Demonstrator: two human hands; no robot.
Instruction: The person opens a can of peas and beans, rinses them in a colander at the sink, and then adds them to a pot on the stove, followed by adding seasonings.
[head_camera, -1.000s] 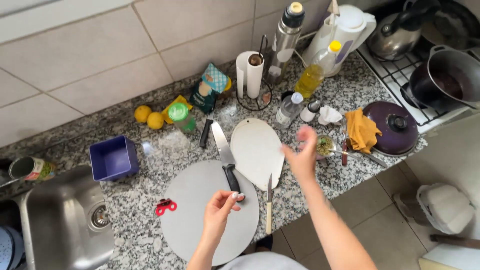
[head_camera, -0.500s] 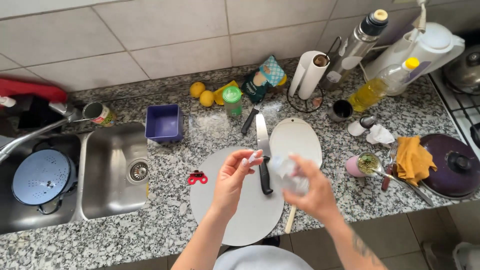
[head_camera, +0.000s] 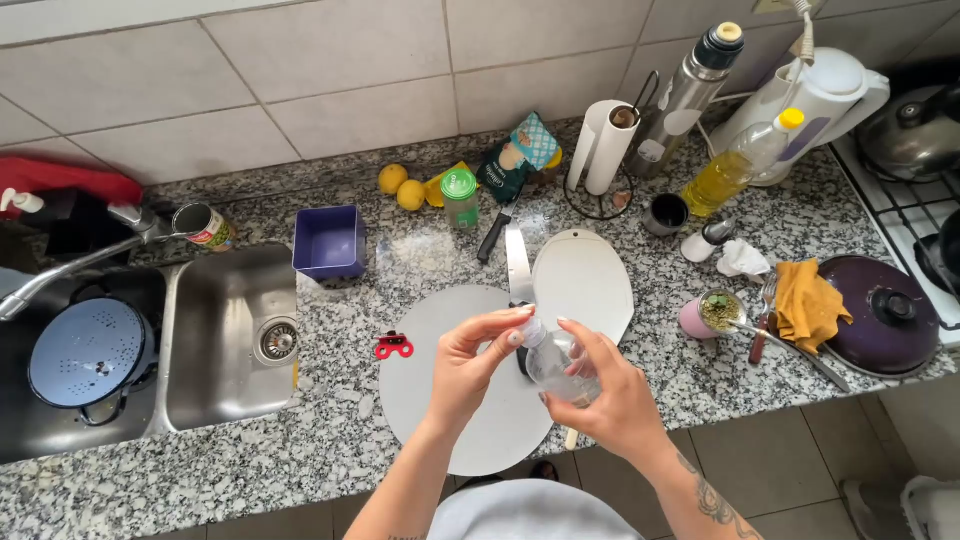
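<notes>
My right hand (head_camera: 610, 395) grips a small clear plastic bottle (head_camera: 553, 362) by its body, above the round grey cutting board (head_camera: 430, 375). My left hand (head_camera: 478, 362) pinches the bottle's neck and cap with thumb and fingertips. Under the hands lies a large kitchen knife (head_camera: 518, 266), its blade pointing to the wall and its handle hidden. A white oval cutting board (head_camera: 585, 280) lies to the right of the blade.
A double steel sink (head_camera: 225, 335) with a blue colander (head_camera: 90, 352) lies at left. A purple tub (head_camera: 328, 242), lemons (head_camera: 400, 186), paper towel roll (head_camera: 605, 145), oil bottle (head_camera: 735, 165), white kettle (head_camera: 815, 95), pink cup (head_camera: 710, 315), purple lid (head_camera: 882, 312) and red clip (head_camera: 394, 346) crowd the granite counter.
The view swung left toward the sink. My right hand brought a clear bottle in from the right to the round board, and my left hand rose from the knife to the bottle's cap.
</notes>
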